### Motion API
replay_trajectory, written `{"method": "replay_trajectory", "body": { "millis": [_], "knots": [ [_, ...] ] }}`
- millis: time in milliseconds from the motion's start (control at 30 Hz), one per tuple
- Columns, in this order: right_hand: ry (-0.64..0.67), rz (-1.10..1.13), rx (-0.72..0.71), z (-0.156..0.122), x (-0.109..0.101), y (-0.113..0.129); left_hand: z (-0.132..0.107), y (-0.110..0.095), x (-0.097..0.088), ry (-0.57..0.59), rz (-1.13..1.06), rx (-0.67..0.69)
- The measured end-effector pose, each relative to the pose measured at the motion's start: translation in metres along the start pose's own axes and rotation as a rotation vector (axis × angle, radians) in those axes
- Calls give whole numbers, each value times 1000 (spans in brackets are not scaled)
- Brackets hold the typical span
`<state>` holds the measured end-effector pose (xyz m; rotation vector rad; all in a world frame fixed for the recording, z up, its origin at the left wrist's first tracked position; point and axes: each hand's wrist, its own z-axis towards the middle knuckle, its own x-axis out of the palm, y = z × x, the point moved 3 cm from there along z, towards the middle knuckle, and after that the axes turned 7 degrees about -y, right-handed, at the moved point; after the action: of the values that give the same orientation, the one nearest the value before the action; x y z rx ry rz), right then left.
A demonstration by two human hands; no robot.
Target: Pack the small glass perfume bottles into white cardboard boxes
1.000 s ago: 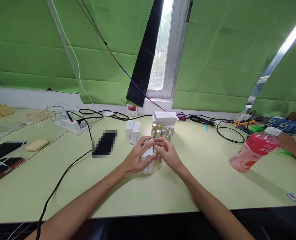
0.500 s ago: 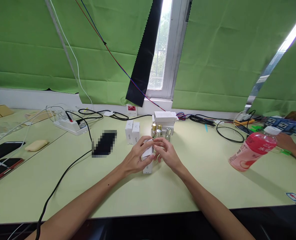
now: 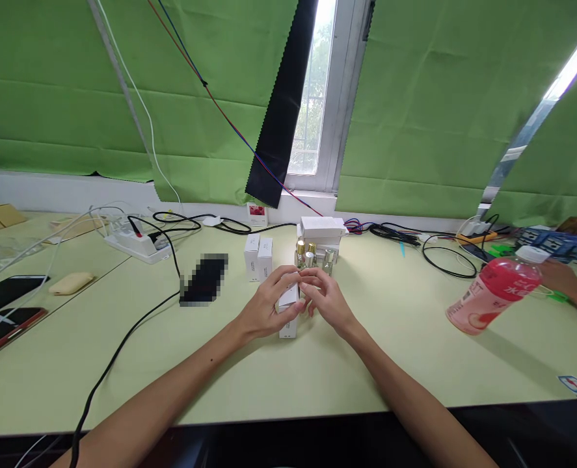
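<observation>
A small white carton (image 3: pixel 288 327) stands upright on the table in front of me. My left hand (image 3: pixel 271 304) is wrapped around it, thumb across the near face and fingers over the top. At the carton's upper right edge, my right hand (image 3: pixel 331 302) has its fingers bent in, with the fingertips close to those of my left hand. The fingers partly cover the carton's top, so I cannot tell how its flap lies. Just behind my hands are several small glass bottles (image 3: pixel 328 261) with gold and silver caps.
Two white cartons (image 3: pixel 265 260) stand to the left, and more white boxes (image 3: pixel 321 227) are stacked behind the bottles. A pink drink bottle (image 3: pixel 493 296) is on the right, near another person's hand (image 3: pixel 559 276). Black cable (image 3: pixel 117 357), a power strip (image 3: pixel 139 246) and phones (image 3: pixel 12 325) lie left.
</observation>
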<state>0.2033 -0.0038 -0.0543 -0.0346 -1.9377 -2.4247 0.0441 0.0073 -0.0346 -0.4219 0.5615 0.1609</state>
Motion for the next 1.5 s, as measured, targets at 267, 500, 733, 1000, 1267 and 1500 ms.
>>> {"method": "replay_trajectory", "body": {
  "millis": [267, 500, 733, 1000, 1267, 1500],
  "knots": [
    [-4, -2, -1, 0, 0, 0, 1, -1, 0, -8, -17, -23],
    [-13, -12, 4, 0, -1, 0, 1, 1, -1, -10, -32, -81],
    [-8, -18, -2, -1, -1, 1, -1, 3, 0, -9, -39, -70],
    [-15, -26, -7, -1, -1, 1, 0, 1, 0, -27, -43, -61],
    [-5, -18, -44, 0, 0, -2, 1, -1, 0, -30, -44, -51],
    [-14, -7, -52, 1, 1, -4, 1, -1, 1, -30, -69, -62]
  ]
}}
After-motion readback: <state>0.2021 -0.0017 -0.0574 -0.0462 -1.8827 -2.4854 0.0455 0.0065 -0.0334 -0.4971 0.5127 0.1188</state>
